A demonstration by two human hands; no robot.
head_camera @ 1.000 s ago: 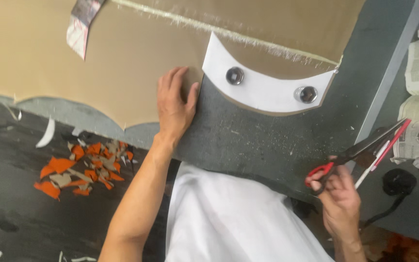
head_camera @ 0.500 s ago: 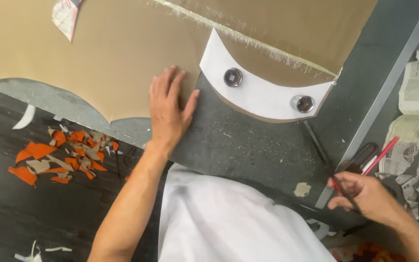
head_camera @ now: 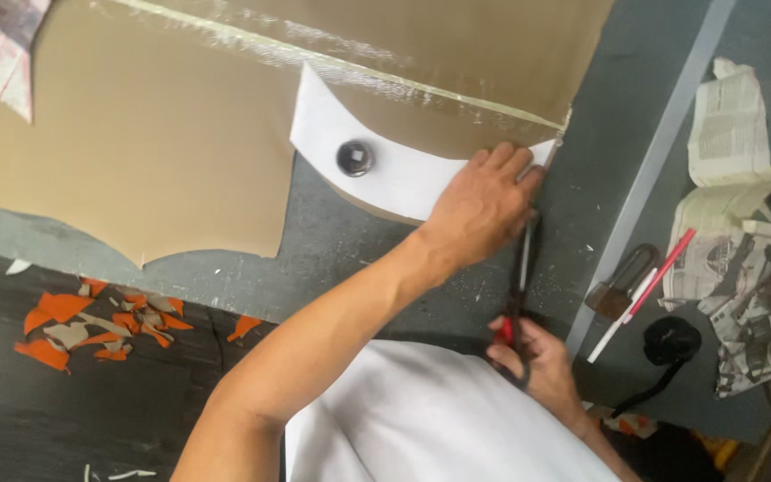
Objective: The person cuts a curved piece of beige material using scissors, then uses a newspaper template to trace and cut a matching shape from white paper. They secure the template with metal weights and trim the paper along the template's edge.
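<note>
Orange scraps sit on the dark floor way off to the side. Left hand presses flat, fingers spread, on the white curved template over tan fabric. Just below it, right hand is wrapped around the red-handled scissors, blades pointing up toward the left fingers.

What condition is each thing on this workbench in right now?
White curved template: flat on tan sheet, pressed by left hand.
Red-handled scissors: gripped by right hand, blades pointing away.
Round metal weight: resting on template.
Brown padlock: shackle closed.
Orange scraps: scattered.
</note>
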